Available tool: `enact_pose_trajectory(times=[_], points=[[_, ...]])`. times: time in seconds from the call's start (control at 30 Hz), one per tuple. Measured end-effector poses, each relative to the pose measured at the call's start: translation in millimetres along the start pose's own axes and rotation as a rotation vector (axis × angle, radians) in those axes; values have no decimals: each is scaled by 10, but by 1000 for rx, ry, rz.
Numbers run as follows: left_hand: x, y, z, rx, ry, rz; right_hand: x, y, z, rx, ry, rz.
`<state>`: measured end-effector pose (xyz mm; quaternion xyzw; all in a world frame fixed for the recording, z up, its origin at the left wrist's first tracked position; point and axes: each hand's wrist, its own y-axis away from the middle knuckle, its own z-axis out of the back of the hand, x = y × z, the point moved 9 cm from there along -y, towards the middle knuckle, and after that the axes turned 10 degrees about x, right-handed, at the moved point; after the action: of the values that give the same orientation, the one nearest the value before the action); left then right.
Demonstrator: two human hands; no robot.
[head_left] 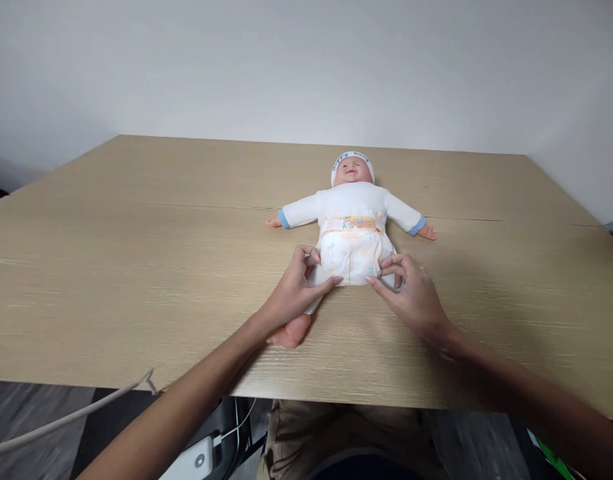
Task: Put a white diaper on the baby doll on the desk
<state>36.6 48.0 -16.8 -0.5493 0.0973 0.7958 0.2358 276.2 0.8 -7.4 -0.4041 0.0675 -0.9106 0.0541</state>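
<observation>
From where I stand, the wooden tabletop [151, 280] runs furthest out on the left hand's [299, 283] side, less so past the right hand [416, 300]; its near edge passes below both forearms, and its far edge sits well beyond the fingers, against the wall.

The doll [353, 199] lies on its back straight ahead of both hands, its long axis pointing away from them, head farthest off. Neither hand looks nearer: each touches a side of its lower end. There's room beyond either outstretched doll arm.

The left hand is spread, thumb along the bottom of the diaper [351, 257], forefinger apart by the doll's hip. The right hand has thumb and fingertips close together at the opposite leg edge; I can't tell whether they pinch it.

The diaper sits between the hands, its front over the belly. One foot [297, 329] shows beside the left wrist; the other I can't see.
</observation>
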Motion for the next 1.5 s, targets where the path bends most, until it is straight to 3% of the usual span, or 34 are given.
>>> enact_pose_trajectory(times=[0.2, 0.43, 0.67, 0.87, 1.07, 1.23, 1.5], points=[[106, 93, -7, -22, 137, 77, 74, 29, -34, 6, 86, 75], [48, -3, -44, 80, 87, 113, 104, -9, -86, 86, 115, 93], [37, -105, -105, 165, 251, 143, 100, -81, -160, 201, -13, 29], [-68, -82, -135, 154, 191, 174, 76, -100, -155, 184, -57, -9], [11, -132, -119, 192, 127, 222, 76, -104, -173, 199, -104, -10], [4, -164, -115, 251, 215, 215, 61, -108, -183, 182, -129, -4], [100, -114, -154, 180, 498, 283, -27, -98, -331, 257, -639, -97]])
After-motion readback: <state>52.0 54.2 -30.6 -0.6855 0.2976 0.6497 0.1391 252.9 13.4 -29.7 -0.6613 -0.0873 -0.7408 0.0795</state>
